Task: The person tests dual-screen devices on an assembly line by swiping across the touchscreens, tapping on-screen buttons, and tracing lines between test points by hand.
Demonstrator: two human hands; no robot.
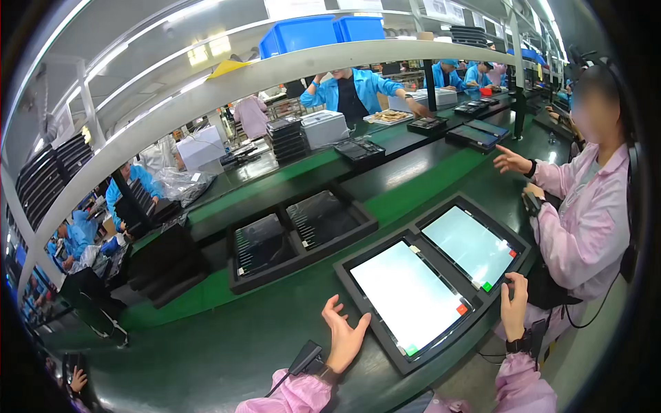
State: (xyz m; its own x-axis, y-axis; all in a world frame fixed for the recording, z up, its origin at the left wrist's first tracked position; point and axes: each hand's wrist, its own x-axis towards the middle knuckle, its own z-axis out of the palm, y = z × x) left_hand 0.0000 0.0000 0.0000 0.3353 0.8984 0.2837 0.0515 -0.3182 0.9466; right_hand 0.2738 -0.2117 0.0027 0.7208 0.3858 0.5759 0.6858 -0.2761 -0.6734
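Two flat rectangular panels with bright white faces lie side by side in a black tray [348, 265] before me. The near panel [406, 296] and the far panel [468, 241] each carry a small red tab and a small green tab. At the tray's left edge is my left hand [346, 337], its fingers spread and its thumb close to the rim; whether it touches I cannot tell. My right hand [513, 310] is raised by the tray's right edge, fingers bent, thumb apart, nothing visible in it.
A second black tray [303, 237] with two dark film-covered panels sits on the green belt. Black trays [165, 265] are stacked to the left. A co-worker in pink [585, 206] stands at right, hand over the bench. A metal rail [275, 65] crosses above.
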